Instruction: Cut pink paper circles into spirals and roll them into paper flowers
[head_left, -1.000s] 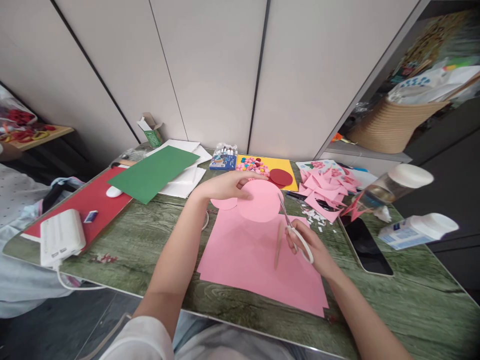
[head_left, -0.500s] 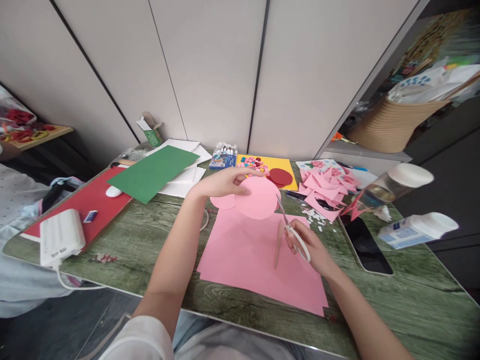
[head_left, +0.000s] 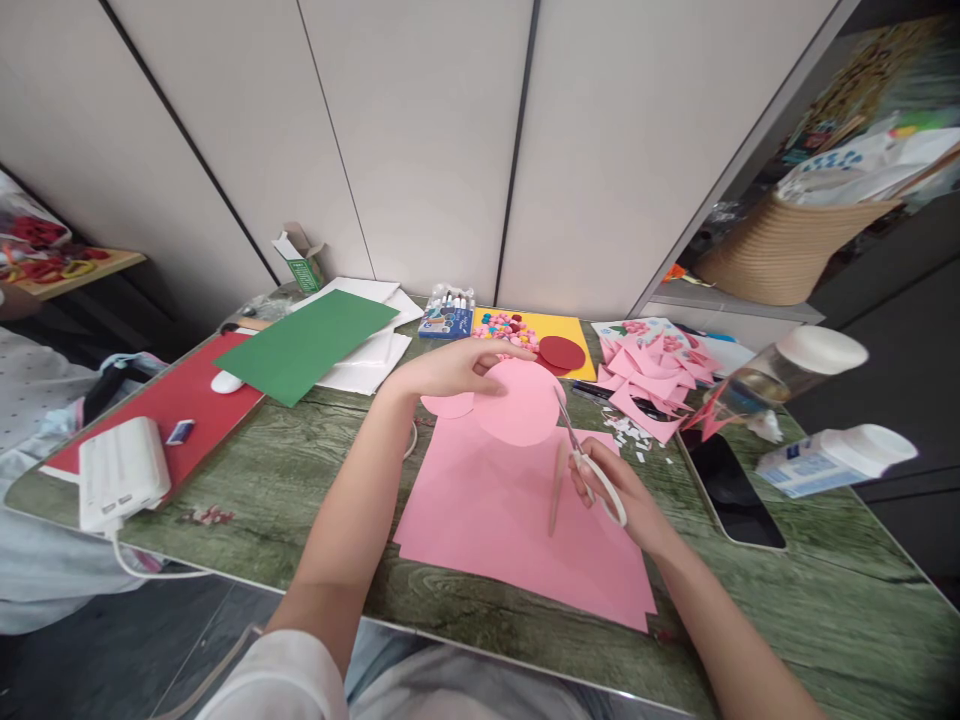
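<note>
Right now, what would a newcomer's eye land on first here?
Probably the pale pink disc at the centre, held by the left hand, with scissors in the right hand at its right edge. After that, likely the green sheet overlapping the red sheet at left, and the heap of pink offcuts right of centre.

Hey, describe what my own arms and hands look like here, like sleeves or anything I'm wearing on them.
Your left hand and right hand show no gloves, rings or watch. The left forearm and right forearm are bare. A plain whitish sleeve ends near your left elbow; none shows on the right.
</note>
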